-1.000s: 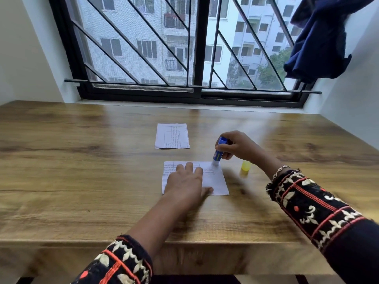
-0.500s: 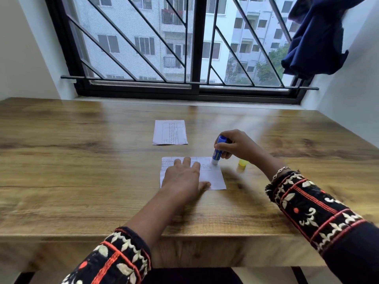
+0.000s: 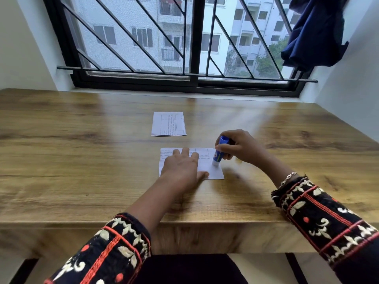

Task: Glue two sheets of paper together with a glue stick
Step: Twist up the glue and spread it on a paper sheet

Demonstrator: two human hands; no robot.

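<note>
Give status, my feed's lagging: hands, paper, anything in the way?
Left hand flat on near sheet. Right hand grips glue stick, tip on that sheet. Second sheet apart, farther back. Nothing in the way.

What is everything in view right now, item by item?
table: 1, brown wood, under the window
window: 1, black frame and bars, behind the table
cloth: 1, dark blue, hanging top right
far sheet: 1, white, printed, flat on table nearer window, untouched
near sheet: 1, white, printed, front centre of table
glue stick: 1, blue, tilted, tip on near sheet's right part
bracelet: 1, pale, right wrist
sleeves: 2, black with red and white embroidery
left grip: 1, pressing flat on near sheet
right grip: 1, holding glue stick
</note>
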